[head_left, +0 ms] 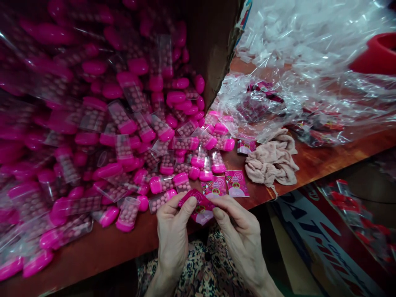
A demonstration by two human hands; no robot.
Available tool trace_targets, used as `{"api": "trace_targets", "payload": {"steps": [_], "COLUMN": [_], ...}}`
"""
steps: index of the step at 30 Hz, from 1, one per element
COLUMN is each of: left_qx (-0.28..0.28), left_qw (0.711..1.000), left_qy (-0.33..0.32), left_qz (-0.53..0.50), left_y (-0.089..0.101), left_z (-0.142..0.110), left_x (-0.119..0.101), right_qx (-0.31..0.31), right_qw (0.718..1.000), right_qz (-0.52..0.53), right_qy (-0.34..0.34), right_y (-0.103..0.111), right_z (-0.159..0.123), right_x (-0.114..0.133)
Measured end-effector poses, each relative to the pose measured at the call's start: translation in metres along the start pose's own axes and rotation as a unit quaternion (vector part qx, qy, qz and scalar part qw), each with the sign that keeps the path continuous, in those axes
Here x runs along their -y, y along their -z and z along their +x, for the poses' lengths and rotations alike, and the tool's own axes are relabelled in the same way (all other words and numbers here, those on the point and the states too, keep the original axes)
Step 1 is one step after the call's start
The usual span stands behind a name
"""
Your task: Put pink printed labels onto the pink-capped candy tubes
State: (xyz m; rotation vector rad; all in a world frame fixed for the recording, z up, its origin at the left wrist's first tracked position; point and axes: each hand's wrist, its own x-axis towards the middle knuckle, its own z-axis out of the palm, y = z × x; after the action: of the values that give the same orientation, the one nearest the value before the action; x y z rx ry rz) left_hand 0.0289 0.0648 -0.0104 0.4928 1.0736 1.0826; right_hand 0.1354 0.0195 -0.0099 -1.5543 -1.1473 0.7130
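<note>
L hand [173, 231] & R hand [239, 235] both pinched the pink printed wrapper [199, 208], held over the table [123, 251] edge nr the pink-capped tubes [128, 213]. Best handled w/ light, even fingertip tension, so print didn't crease.

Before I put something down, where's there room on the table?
Two bare strips of table: left of the left hand, before the pink-capped tubes; and right of the crumpled cloth, before the clear plastic. Tubes and plastic crowd the rest.

One head-worn view looks forward and down, close above the table [130, 247].
</note>
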Motion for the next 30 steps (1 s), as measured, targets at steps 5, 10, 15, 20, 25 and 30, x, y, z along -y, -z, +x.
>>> {"api": "trace_targets", "payload": {"steps": [5,10,15,20,25,30], "left_qx": [-0.001,0.044,0.006,-0.006,-0.084,-0.151], "left_qw": [1.0,0.998,0.998,0.997,0.995,0.988], "left_qy": [0.009,0.027,-0.016,-0.038,-0.045,-0.026], "left_qz": [0.006,0.039,0.057,0.074,0.037,-0.018], "left_y": [0.005,0.011,0.018,0.022,0.028,0.034], "left_z": [-0.004,-0.003,0.002,0.0,-0.002,-0.001], "left_x": [-0.002,-0.004,-0.002,-0.003,-0.008,-0.012], "right_qx": [0.004,0.055,0.079,0.074,0.085,0.098], "right_qw": [1.0,0.998,0.997,0.997,0.995,0.989], "right_qz": [0.012,0.021,0.008,0.011,0.045,0.086], "right_qy": [0.007,0.003,-0.005,0.014,-0.013,-0.07], "right_y": [-0.004,-0.004,-0.006,-0.014,-0.022,-0.025], "right_z": [0.007,0.01,0.007,0.002,-0.004,-0.006], "right_x": [0.004,0.006,0.005,0.006,0.006,0.001]}}
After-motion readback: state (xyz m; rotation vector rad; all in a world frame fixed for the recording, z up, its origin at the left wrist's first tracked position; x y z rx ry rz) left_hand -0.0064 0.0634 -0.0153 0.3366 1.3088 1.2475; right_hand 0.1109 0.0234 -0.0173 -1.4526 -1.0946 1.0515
